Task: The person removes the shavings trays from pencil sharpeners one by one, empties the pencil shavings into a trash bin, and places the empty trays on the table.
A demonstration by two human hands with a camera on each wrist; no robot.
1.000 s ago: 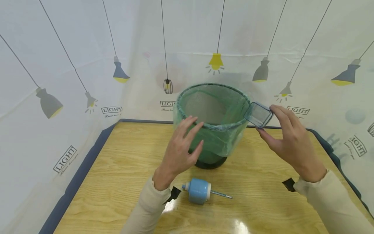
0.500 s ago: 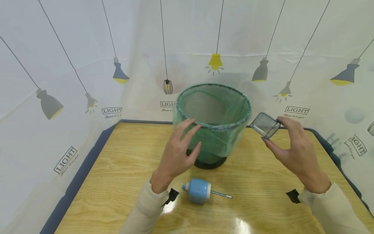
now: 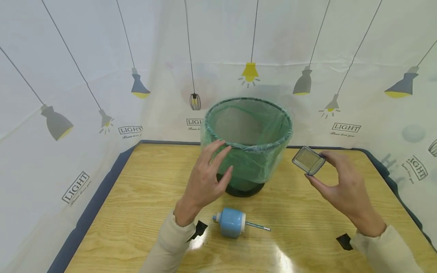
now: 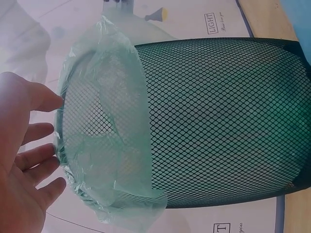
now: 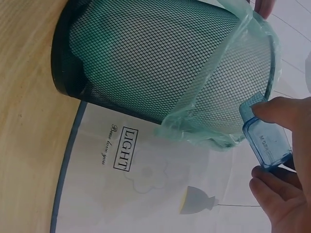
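In the head view a wire-mesh waste bin [image 3: 246, 167] stands upright, lined with a thin green plastic bag [image 4: 109, 160] folded over its rim. My left hand [image 3: 205, 180] is at the near left side of the rim, fingers spread, fingertips right at the edge. Between thumb and fingers my right hand [image 3: 348, 189] holds a small clear blue-tinted shavings drawer [image 3: 308, 160], tilted, to the right of the bin. The right wrist view shows that drawer [image 5: 268, 141] from its side. On the table nearer me lies a blue pencil sharpener [image 3: 232, 223] with a pencil [image 3: 257, 226] stuck in it.
The wooden table [image 3: 136, 212] ends at a dark edge in front of a pale curtain [image 3: 164, 49] printed with hanging lamps. The bin stands toward the table's back, and the sharpener lies between my forearms.
My right hand has come down and a little right from the bin's rim, carrying the drawer and turning it. My left hand stays at the rim, nearly still.
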